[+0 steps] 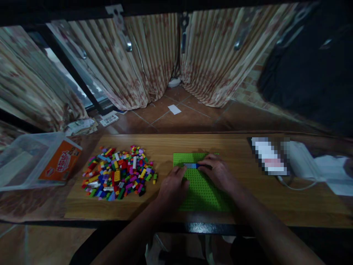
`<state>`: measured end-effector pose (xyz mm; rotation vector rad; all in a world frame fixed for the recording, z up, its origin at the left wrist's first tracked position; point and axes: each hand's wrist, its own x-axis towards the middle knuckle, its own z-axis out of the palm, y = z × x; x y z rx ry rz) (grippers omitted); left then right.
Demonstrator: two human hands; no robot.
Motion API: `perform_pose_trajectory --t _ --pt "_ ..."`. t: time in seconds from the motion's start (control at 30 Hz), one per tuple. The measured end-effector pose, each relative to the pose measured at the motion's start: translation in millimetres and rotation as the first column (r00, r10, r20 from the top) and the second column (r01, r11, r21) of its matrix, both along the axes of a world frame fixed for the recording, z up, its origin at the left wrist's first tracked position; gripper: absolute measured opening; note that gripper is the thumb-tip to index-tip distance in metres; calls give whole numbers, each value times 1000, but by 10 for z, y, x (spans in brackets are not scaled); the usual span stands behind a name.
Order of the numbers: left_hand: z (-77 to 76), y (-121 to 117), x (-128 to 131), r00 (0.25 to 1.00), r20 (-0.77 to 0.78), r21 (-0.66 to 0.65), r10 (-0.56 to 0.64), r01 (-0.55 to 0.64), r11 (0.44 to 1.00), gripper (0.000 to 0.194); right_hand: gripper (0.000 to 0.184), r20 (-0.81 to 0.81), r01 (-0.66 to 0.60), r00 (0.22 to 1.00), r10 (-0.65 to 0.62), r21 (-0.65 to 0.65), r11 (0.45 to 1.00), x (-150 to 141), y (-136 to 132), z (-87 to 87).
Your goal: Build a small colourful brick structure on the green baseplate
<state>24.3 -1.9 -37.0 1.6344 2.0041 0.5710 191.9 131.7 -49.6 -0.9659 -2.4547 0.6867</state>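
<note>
On the green baseplate (204,191) lies a short row of toy bricks near its far side, light blue brick (189,166) at the left and darker blue brick (196,165) at the right. My left hand (173,186) is closed at the row's left end, its fingertips against the light blue brick and its thumb lower down over the plate. From the other side my right hand (217,171) pinches the darker blue end between thumb and fingers. Fingers partly cover both ends of the row, so its full length is hidden.
A wide heap of mixed coloured bricks (117,176) covers the wooden table's (162,143) left part. Beyond the left edge stands a clear plastic bin (30,158) with an orange label. At right lie a phone-like object (268,156), blurred out, a white mask (302,160) and white paper (335,173).
</note>
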Motion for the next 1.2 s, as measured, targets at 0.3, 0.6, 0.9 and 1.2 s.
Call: perform_pose_trajectory --t 0.3,0.6,0.9,1.2 --pt "-118 36 -94 998 53 81 33 -37 996 45 15 -26 38 999 -38 -5 999 -43 -50 19" --pt "-372 60 -141 995 -46 305 90 -72 950 38 12 -37 66 997 -68 -36 997 -53 -87 53" --pt "-358 71 -82 929 -371 437 -13 187 880 47 12 -70 140 987 -147 -97 985 -120 -27 102" --pt "-501 47 -22 855 -518 386 -13 247 889 55 11 -60 169 983 -176 -102 980 -143 -22 103"
